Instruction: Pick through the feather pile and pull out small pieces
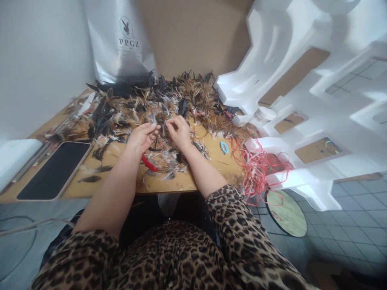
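A heap of brown, black and white feathers (157, 100) covers the back of a wooden board (208, 151). My left hand (142, 136) and my right hand (179, 131) meet over loose feathers at the board's middle. Both hands have their fingers pinched together on small feathers between them. A red-handled tool (149, 163) lies on the board under my left wrist.
A phone with a dark screen (56, 170) lies at the left. A silver bag (121, 40) stands behind the feathers. White foam packing (302, 80) fills the right side. Red rubber bands (260, 165) spill over the board's right edge, near a small blue ring (224, 147).
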Demonstrator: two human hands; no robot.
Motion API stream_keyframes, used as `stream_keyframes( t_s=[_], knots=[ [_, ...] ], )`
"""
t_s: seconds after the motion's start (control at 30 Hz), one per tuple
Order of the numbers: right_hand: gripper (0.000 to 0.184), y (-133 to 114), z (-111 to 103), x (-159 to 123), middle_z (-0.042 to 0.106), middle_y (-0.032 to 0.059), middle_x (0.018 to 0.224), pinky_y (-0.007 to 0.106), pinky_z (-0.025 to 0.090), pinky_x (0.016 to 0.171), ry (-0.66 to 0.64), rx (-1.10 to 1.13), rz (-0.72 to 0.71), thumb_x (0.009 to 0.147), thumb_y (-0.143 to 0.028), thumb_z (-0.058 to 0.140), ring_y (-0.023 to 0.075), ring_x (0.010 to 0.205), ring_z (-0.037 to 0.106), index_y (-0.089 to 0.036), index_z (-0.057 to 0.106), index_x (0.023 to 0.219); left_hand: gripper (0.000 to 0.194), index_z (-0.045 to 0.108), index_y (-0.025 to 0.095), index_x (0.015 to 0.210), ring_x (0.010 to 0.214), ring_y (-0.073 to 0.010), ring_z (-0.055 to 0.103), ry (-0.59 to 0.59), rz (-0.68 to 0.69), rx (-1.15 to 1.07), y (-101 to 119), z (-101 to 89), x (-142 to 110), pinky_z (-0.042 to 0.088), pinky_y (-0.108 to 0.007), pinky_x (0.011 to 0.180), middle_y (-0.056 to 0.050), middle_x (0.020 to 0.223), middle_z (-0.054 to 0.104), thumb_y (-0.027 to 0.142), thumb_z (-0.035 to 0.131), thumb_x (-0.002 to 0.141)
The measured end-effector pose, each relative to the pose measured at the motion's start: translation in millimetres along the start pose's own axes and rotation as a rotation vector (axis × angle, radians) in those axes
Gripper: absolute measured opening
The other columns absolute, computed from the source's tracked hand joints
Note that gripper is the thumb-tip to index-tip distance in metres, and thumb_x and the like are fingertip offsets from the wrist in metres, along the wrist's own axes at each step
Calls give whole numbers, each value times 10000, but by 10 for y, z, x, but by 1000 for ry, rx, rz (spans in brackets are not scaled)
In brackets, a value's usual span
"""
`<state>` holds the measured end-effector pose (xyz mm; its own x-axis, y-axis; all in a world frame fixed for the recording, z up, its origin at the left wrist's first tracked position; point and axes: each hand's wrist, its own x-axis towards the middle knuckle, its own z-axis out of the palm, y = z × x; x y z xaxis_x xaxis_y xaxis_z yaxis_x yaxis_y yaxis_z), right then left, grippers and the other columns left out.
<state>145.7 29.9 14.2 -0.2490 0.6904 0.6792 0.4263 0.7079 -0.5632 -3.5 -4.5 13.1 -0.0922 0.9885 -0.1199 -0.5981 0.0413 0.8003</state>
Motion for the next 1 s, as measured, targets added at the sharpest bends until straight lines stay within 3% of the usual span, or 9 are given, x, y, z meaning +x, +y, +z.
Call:
stream_keyframes(
  t_s=[0.17, 0.4, 0.5, 0.63, 0.8, 1.0],
  knots=[
    [293, -12, -36, -9, 536, 91, 938, 298, 376, 858, -74, -146, -165, 891, -330, 364, 167, 934, 478, -166, 606, 906, 69, 602, 100, 740, 565, -70, 599, -105, -136, -16, -4, -23, -3, 420, -119, 443, -76, 737, 669, 82, 644, 688],
    [271, -56, -31, -12, 540, 100, 989, 334, 365, 874, -224, -196, -226, 877, -326, 396, 184, 964, 466, -178, 619, 918, 83, 622, 118, 746, 537, -45, 568, -81, -87, -59, 7, -51, 29, 410, -107, 444, -21, 663, 628, 89, 660, 678],
    [242, -65, -2, -13, 551, 81, 934, 303, 385, 858, -174, -48, -114, 853, -321, 435, 158, 921, 494, -175, 626, 876, 88, 632, 108, 711, 510, -37, 539, -23, -2, 5, 10, -28, 24, 376, -103, 418, -27, 646, 624, 102, 688, 643],
    [249, -47, 44, -3, 579, 26, 753, 249, 417, 736, -119, 250, 163, 792, -379, 510, 120, 741, 520, -162, 631, 768, 107, 640, 112, 659, 515, -39, 528, 41, 130, 102, 0, 26, -5, 362, -111, 424, -31, 646, 634, 142, 722, 596],
    [326, -48, 63, 7, 471, -52, 503, 193, 287, 457, -228, 585, 518, 686, -464, 609, 44, 443, 341, -141, 630, 723, 122, 627, 123, 586, 450, -41, 477, 75, 248, 236, -57, 28, 22, 347, -137, 416, -6, 545, 588, 190, 729, 581],
    [292, -69, 79, 4, 463, -74, 450, 181, 255, 419, -291, 734, 687, 578, -388, 704, 27, 400, 329, -135, 604, 685, 123, 624, 129, 573, 424, -33, 445, 70, 263, 306, -87, 23, 41, 324, -140, 400, -3, 545, 594, 189, 731, 576]
  ],
)
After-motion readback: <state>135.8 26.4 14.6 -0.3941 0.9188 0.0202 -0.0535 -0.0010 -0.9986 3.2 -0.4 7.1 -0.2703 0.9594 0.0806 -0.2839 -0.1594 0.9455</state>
